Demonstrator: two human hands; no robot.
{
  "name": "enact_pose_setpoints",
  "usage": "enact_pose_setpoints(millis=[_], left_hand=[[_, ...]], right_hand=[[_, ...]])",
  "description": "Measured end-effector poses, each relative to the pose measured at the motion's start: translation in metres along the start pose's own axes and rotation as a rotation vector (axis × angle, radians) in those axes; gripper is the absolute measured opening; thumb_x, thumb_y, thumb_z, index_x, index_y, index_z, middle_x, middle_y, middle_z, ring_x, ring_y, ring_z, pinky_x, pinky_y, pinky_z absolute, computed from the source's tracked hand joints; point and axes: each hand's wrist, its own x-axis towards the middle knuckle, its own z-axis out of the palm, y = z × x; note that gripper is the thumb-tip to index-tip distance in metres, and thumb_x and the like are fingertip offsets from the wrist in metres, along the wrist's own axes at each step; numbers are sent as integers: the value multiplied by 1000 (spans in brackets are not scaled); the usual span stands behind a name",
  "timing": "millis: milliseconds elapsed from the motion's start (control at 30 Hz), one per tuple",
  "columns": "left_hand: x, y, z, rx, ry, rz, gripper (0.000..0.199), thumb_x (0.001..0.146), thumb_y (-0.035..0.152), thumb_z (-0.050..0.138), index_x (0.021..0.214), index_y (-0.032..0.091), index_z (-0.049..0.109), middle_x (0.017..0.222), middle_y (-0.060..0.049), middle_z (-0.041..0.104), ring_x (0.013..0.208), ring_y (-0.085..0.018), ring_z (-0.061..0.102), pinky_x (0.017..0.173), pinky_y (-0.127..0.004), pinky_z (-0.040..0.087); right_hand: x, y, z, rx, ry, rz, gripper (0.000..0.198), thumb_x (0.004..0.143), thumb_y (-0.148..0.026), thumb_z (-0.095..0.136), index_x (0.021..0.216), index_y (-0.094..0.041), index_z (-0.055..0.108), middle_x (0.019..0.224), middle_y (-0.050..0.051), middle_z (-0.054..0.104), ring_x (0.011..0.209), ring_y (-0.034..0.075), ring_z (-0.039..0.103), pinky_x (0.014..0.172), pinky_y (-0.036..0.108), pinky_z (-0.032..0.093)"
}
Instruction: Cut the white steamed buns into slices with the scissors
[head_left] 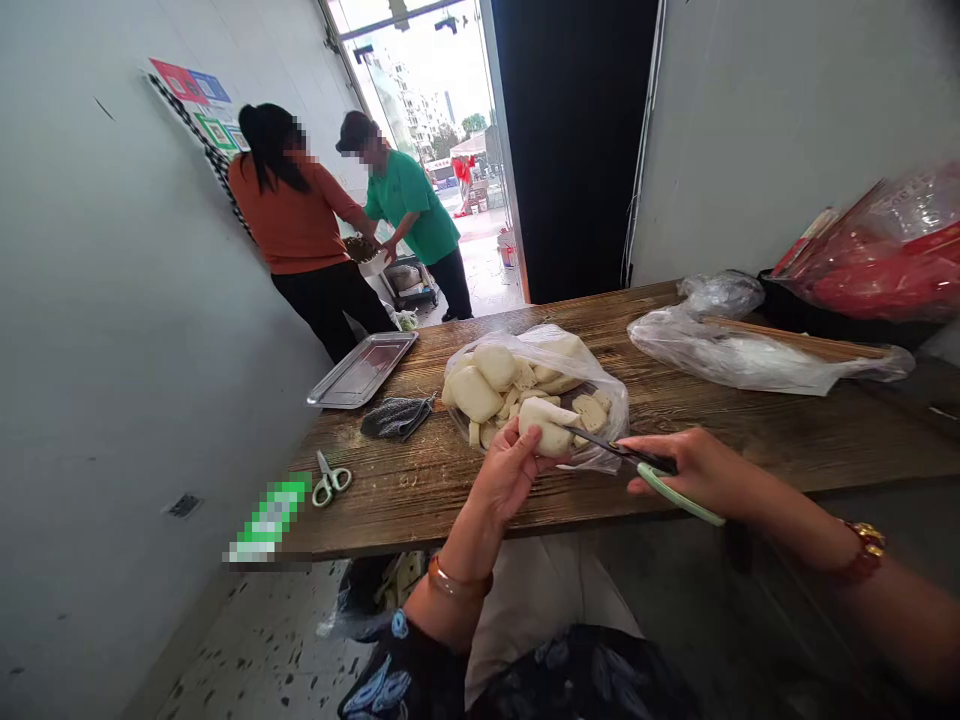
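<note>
Pale walls (112,260), wooden table (397,485), left fingers (523,446) closed on bun (541,420), right fingers (656,445) closed around scissors (667,490) apparently touching it

Left grip (514,467): bare. Left wrist, at 6 o'clock in the view: one smooth, glossy, amber-brown bangle (450,584). Left sleeve (424,665), between 6 and 7 o'clock: black fabric printed with light-blue, leaf-shaped motifs; the cuff ends short of the bangle.

Right grip (701,466): bare. Right wrist, at 4 o'clock: beadwork (868,540) in gold and dark red; strand count indiscernible.

Lower body, at 5 o'clock: dark garment (574,675) with dim blue-grey motifs; plain, off-white cloth (544,600) adjoins it, garment type indeterminable.
</note>
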Motion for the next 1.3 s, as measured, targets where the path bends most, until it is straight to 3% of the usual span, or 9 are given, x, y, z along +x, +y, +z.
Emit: enact_pose_setpoints(millis=[267,533,900,1000,1167,1300], left_hand=[[-1,0,5,48,-14,51,52,68,34,86,111,14,63,109,-10,71,95,-23,68,83,-37,58],[0,-1,4,85,-32,68,50,71,37,83,111,15,63,105,-9,69,90,-20,65,79,-33,56],[1,-11,0,366,-3,166,42,78,36,78,112,16,64,102,-5,66,91,-17,58,83,-27,47],[1,-12,-1,358,0,152,40,78,36,77,111,16,65,102,-5,66,91,-17,58,83,-28,48],[3,-12,-1,284,2,113,42,75,36,80,109,17,66,101,-5,67,90,-17,60,82,-29,49],[5,-11,0,185,-23,52,46,73,38,82,110,17,65,102,-7,68,88,-18,62,76,-28,51]], right_hand=[[-2,-7,-5,59,-106,29,80,75,-50,73,142,-11,54,113,11,73,99,29,67,87,36,51],[1,-11,-7,117,-197,39,91,73,-52,71,148,-7,45,125,14,69,109,33,65,95,38,49],[9,-14,3,71,-99,-40,81,72,-47,74,143,-11,53,119,12,72,101,32,68,86,38,53],[8,-9,5,49,-70,7,74,76,-49,72,139,-13,58,109,10,77,91,31,71,80,37,55],[9,5,10,58,6,-14,60,77,-49,72,127,-16,69,120,9,75,108,35,69,91,39,53],[8,11,16,83,18,-44,55,80,-47,70,126,-16,70,121,8,74,107,33,70,91,37,53]])
